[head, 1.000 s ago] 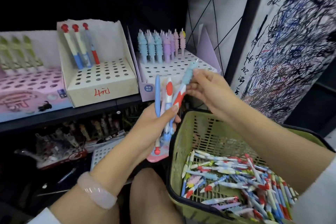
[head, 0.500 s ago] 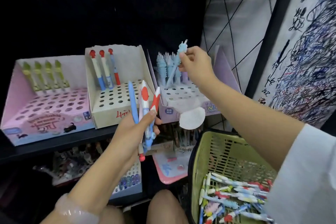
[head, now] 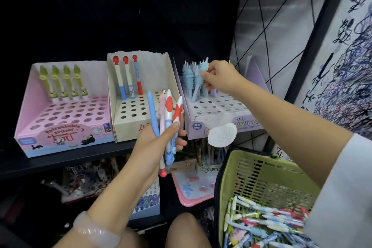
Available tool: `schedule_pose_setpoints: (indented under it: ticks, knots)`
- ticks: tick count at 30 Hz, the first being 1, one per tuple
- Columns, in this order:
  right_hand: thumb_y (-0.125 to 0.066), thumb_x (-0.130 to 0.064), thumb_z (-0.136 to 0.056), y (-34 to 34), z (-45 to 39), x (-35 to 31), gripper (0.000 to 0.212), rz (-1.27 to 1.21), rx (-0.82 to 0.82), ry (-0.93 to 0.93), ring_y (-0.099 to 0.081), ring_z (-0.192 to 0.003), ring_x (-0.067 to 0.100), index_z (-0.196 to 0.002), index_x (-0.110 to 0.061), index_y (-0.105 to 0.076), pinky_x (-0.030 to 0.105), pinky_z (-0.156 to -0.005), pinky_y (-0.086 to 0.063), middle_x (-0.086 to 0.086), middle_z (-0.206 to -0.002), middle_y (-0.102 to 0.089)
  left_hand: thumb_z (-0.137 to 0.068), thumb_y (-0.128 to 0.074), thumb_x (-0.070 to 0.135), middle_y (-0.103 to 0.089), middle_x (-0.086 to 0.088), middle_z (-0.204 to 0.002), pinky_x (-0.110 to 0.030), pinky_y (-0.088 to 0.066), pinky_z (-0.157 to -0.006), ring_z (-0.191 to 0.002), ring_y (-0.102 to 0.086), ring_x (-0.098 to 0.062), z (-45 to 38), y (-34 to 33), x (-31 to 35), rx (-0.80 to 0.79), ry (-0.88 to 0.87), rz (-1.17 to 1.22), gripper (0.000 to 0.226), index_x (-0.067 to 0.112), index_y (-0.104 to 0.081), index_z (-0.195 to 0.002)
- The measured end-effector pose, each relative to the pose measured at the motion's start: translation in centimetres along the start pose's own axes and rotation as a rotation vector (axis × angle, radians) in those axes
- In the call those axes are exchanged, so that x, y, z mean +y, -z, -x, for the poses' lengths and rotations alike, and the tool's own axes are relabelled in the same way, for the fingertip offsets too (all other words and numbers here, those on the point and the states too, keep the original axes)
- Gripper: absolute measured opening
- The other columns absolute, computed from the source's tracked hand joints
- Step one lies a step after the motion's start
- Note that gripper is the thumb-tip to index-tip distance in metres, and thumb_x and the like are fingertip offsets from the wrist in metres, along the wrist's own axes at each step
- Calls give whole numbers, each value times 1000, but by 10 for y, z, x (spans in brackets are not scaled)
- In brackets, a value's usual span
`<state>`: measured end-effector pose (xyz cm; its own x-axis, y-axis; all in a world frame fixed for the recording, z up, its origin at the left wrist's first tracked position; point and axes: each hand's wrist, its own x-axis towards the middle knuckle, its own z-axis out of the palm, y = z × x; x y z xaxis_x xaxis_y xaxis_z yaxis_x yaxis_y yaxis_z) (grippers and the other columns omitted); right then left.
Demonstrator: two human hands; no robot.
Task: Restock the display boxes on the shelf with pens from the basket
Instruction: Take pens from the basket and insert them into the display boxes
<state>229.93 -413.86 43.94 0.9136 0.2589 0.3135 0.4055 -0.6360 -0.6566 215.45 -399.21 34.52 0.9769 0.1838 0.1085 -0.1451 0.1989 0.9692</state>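
The right hand (head: 219, 75) pinches a blue unicorn pen (head: 198, 78) over the lilac box (head: 219, 115), far right on the shelf; missing its hole could topple neighbours. The left hand (head: 161, 143) grips four spare pens (head: 167, 119), which may slip.
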Motion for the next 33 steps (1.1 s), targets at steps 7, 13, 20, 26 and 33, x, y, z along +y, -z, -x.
schedule_pose_setpoints:
  ticks: [7, 13, 20, 26, 33]
  knots:
    - [-43, -25, -98, -18, -2, -5, 9, -95, 54, 46, -66, -90, 28, -98, -16, -42, 4, -66, -43, 18, -95, -68, -86, -60, 24, -72, -2, -73, -19, -52, -56, -60, -66, -12, 5, 8, 1, 9, -7, 6, 15, 11, -64, -93]
    - [-44, -25, -98, -25, -3, -4, 10, -54, 25, 41, -66, -82, 29, -95, -15, -40, 22, -78, -51, 12, -82, -64, -87, -59, 25, -72, -1, -73, -18, -52, -56, -61, -67, -11, 4, 14, 3, 26, 3, 21, 20, 8, -62, -98]
    - [-49, -21, -96, -43, 9, 10, 21, -58, -5, -65, -49, -57, 14, -112, -8, -44, 16, -49, -39, 2, -67, -54, -71, -63, 36, -73, -2, -76, -20, -53, -57, -65, -69, -13, 8, 20, 7, 20, 1, 27, 31, 11, -65, -89]
    - [-61, -9, -85, -48, 50, -25, 28, 167, 210, 612, -50, -89, 12, -113, -11, -58, 27, -79, -47, 3, -107, -53, -88, -57, 20, -73, -8, -75, -23, -55, -55, -70, -72, -24, 8, 29, 19, 79, 25, 151, 17, 5, -62, -93]
    - [-70, 4, -75, -66, 69, -51, 22, 481, 135, 1082, -64, -83, 27, -96, -4, -69, 31, -50, -50, 13, -105, -67, -94, -49, 17, -73, -15, -80, -26, -56, -53, -70, -71, -29, 12, 45, 34, 72, 39, 233, 17, 6, -61, -99]
